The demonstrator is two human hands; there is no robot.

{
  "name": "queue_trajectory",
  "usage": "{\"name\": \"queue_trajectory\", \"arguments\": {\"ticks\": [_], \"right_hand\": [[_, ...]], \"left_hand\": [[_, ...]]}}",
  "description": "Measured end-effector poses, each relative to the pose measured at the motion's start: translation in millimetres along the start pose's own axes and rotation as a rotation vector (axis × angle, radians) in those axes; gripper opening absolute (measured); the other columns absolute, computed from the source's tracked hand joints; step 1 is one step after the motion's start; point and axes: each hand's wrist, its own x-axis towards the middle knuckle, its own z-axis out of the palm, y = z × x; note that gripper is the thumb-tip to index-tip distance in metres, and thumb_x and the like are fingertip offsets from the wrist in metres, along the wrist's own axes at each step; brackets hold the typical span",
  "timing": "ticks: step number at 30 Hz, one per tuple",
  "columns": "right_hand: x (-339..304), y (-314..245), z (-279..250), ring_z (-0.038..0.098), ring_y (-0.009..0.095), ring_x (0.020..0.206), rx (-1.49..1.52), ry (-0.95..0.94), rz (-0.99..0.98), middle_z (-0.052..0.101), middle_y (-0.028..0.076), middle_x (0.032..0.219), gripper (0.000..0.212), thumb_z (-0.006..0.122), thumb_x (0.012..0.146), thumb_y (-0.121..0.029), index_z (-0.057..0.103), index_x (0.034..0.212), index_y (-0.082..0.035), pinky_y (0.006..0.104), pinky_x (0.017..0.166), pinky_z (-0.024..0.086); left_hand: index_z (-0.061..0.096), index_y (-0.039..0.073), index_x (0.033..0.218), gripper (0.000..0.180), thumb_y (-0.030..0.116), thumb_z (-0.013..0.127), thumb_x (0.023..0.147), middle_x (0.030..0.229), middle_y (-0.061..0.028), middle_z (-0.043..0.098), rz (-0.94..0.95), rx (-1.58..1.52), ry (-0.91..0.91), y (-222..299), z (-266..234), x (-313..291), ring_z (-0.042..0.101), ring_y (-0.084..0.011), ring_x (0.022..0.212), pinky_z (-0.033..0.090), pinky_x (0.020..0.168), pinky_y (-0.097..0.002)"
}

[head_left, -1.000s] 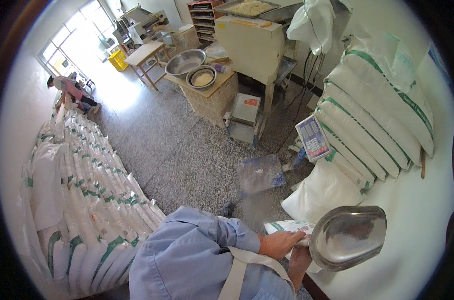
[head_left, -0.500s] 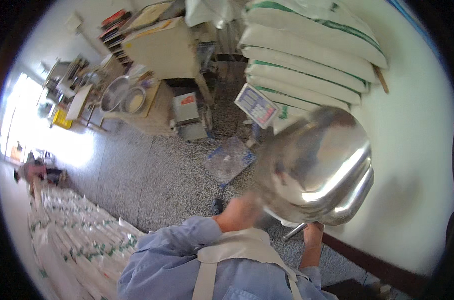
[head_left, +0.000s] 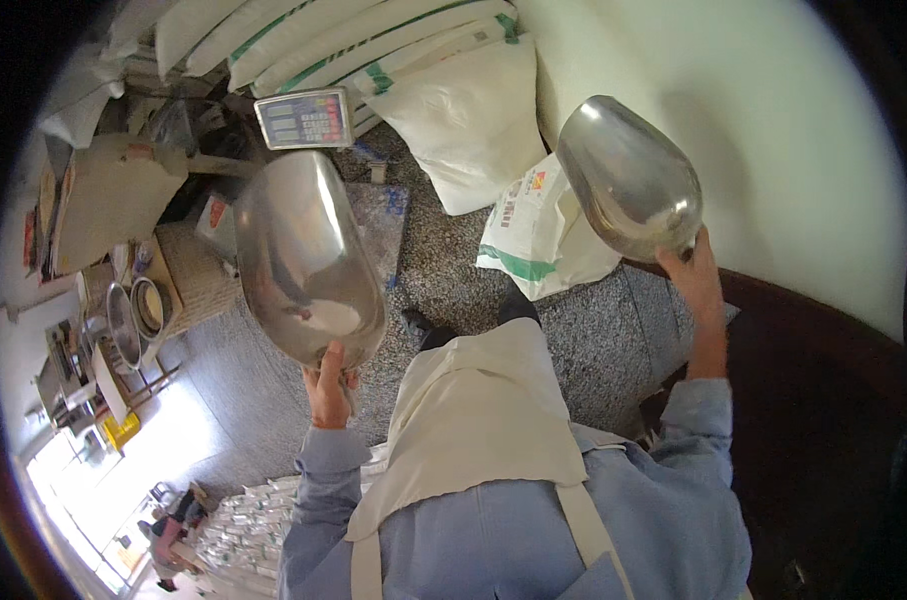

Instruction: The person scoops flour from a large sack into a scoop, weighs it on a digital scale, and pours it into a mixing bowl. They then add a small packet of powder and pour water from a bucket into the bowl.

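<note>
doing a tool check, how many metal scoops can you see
2. One scoop is in the left hand; the other scoop is in the right hand. More could be hidden.

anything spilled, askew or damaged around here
Nothing looks clearly damaged or spilled: the left hand grips a metal scoop, the right hand a second scoop, neither obviously dented. Slightly askew is a white sack, slumped beside the stacked sacks instead of lying flat. The scale platform looks patchy and pale; I can't tell if that's powder.

Two shiny metal scoops [head_left: 311,250] [head_left: 628,180] are held apart.
</note>
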Motion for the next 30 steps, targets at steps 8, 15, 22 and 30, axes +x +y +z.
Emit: {"name": "queue_trajectory", "arguments": {"ticks": [8,15,22,30], "right_hand": [[88.5,-31.1,28.5,0.058,0.033,0.096,-1.048,-0.582,0.089,0.058,0.021,0.106,0.05,0.061,0.071,-0.024,0.049,0.113,0.001,0.0388,0.081,0.046],[115.5,-12.7,116.2,0.055,0.028,0.103,-0.821,-0.712,0.031,0.057,0.014,0.111,0.037,0.057,0.071,-0.019,0.06,0.106,-0.007,0.0422,0.084,0.045],[164.7,46.8,178.9,0.057,0.029,0.1,-1.129,-0.82,0.11,0.059,0.013,0.108,0.031,0.055,0.074,-0.016,0.062,0.103,-0.007,0.0489,0.075,0.046],[173.9,132.9,218.5,0.057,0.03,0.099,-1.179,-0.491,0.244,0.057,0.011,0.111,0.039,0.053,0.079,-0.021,0.055,0.117,-0.011,0.0464,0.069,0.048]], "left_hand": [[0.047,0.005,0.102,0.029,0.021,0.057,0.08,0.063,-0.0008,0.048,-0.086,0.115,0.084,-16.8,-1.5,-19.0,0.04,-0.0075,0.045,0.031,0.038,-0.0224],[0.05,0.007,0.075,0.03,0.036,0.052,0.082,0.048,-0.0005,0.041,-0.139,0.278,0.125,-27.1,10.1,-15.8,0.039,-0.0099,0.041,0.028,0.038,-0.0242],[0.048,0.007,0.075,0.023,0.028,0.051,0.082,0.048,-0.0013,0.04,-0.226,0.212,0.162,-36.6,11.4,-13.9,0.039,-0.0107,0.04,0.03,0.038,-0.0242],[0.046,0.009,0.067,0.029,0.033,0.048,0.084,0.048,-0.0005,0.039,-0.351,0.139,0.275,-58.4,10.4,-12.4,0.037,-0.0114,0.04,0.029,0.038,-0.0248]]}}
